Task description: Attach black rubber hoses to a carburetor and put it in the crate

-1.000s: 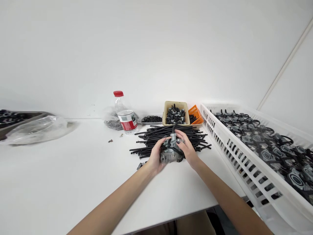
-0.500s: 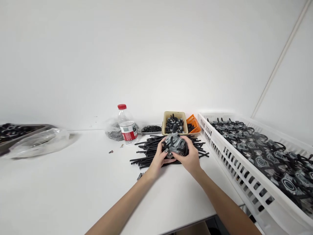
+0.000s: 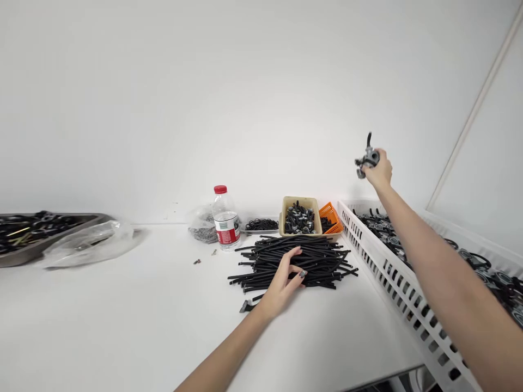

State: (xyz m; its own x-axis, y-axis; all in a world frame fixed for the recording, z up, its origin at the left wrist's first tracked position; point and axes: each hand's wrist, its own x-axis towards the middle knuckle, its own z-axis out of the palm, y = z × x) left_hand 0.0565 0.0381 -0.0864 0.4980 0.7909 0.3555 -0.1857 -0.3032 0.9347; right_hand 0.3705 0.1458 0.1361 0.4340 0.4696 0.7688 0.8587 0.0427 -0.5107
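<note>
Raised above the far end of the white crate, my right hand is closed around a grey metal carburetor with a short black hose sticking up from it. Rows of similar carburetors fill the crate, partly hidden behind my right forearm. My left hand is over the front of a pile of black rubber hoses, fingers apart and holding nothing. Whether its fingertips touch the hoses I cannot tell. A small dark part lies near my left wrist.
Behind the hoses stand a beige bin of small parts, an orange basket and a tray of black rings. A red-capped bottle is beside a plastic bag. At far left are a grey tray and another clear bag.
Both hands held the carburetor over the hoses before. My left hand has let go and stays low, while my right hand has carried the carburetor up and right, over the crate.
</note>
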